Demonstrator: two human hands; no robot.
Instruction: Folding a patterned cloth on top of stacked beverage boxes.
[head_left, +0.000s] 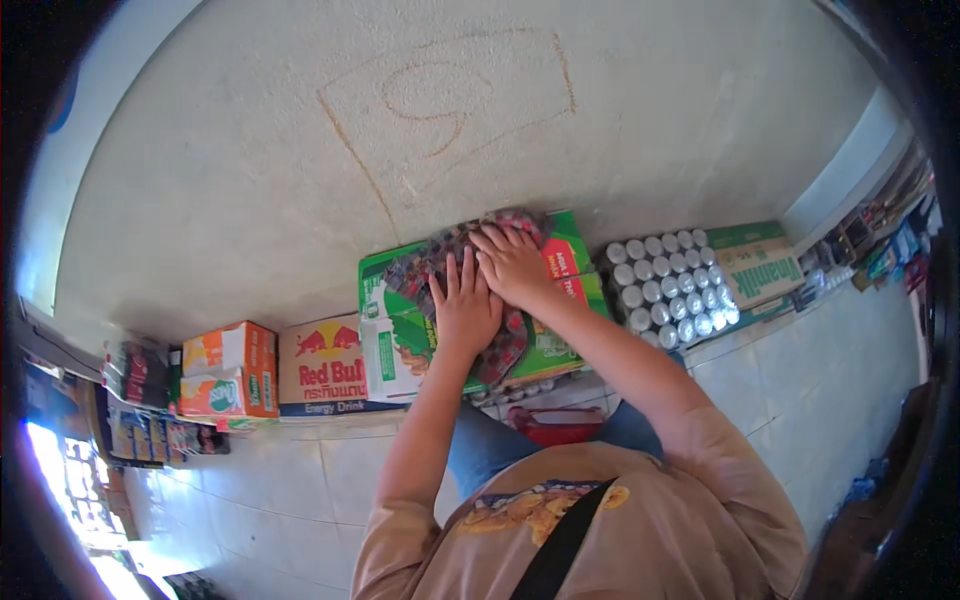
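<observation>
A crumpled garment or cloth (504, 351) with a dark and red checked pattern lies across the top of a green and white carton (386, 330). Flat on the fabric rests my left hand (466, 304), its fingers spread and pointing up the picture. My right hand (514, 264) presses on the cloth just to the right, fingers apart and overlapping the left hand's edge. Neither hand grips anything. Parts of the cloth and the carton's printing are hidden under the hands and forearms.
Left stand a Red Bull carton (321, 364) and an orange carton (229, 369). At right are shrink-wrapped cans (671, 289) and a Vinamilk carton (765, 274). A red plastic stool (555, 425) shows between my legs. Behind the goods rises a wall (480, 165) with a chalky drawing.
</observation>
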